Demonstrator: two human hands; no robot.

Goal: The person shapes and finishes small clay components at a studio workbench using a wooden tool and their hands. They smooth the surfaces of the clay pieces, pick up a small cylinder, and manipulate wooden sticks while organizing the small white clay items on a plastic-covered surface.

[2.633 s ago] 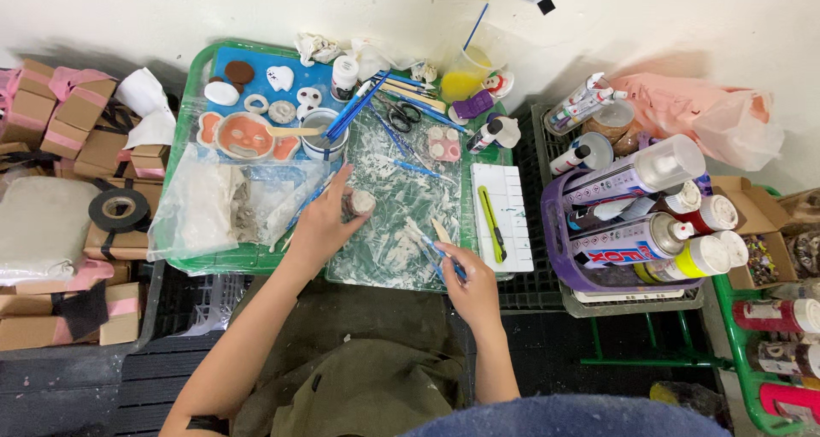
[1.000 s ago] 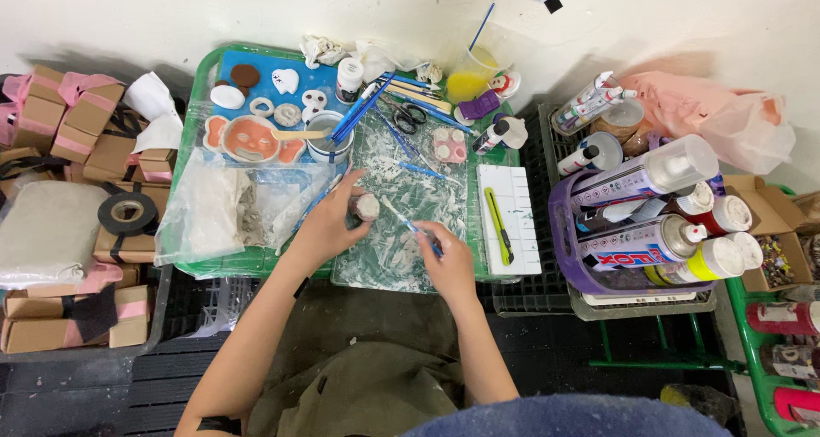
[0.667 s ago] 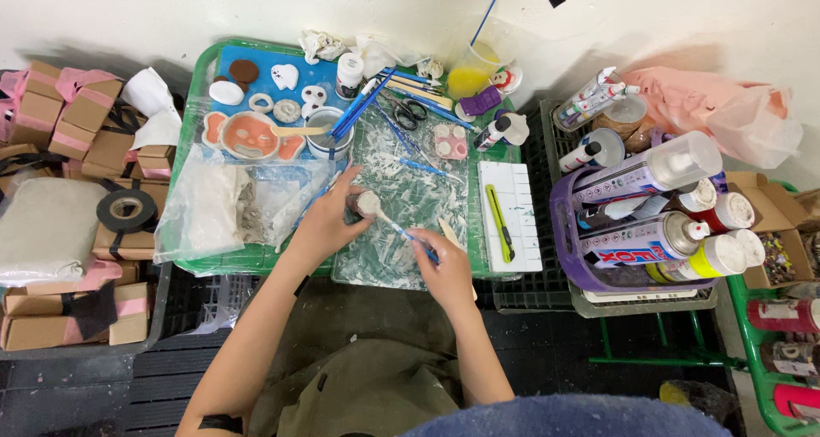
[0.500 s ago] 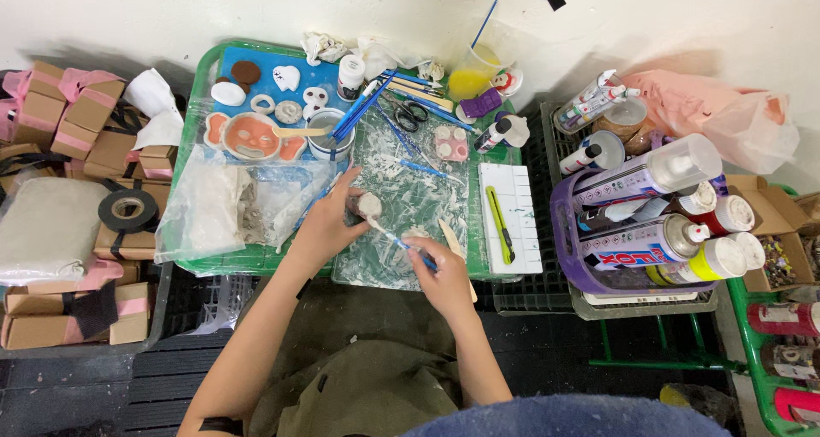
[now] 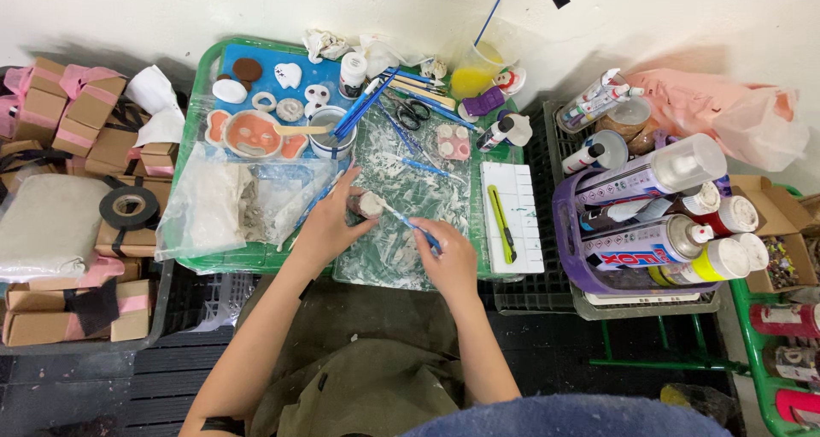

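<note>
Green tray (image 5: 198, 104) crowded with clay bits and tools sits against the white wall. Over its smeared plastic sheet, the left hand (image 5: 325, 228) pinches a small pale clay piece (image 5: 370, 204), fingers curled around it. The right hand (image 5: 446, 258) grips a blue-handled tool (image 5: 412, 223), its tip touching the piece.

The scene is lit brightly and evenly from above. Soft shadows are cast beneath the left hand (image 5: 323, 228) and right hand (image 5: 448, 262). Mild glare is seen on plastic sheeting (image 5: 209, 206) beside the left hand. Edges are slightly bowed.
</note>
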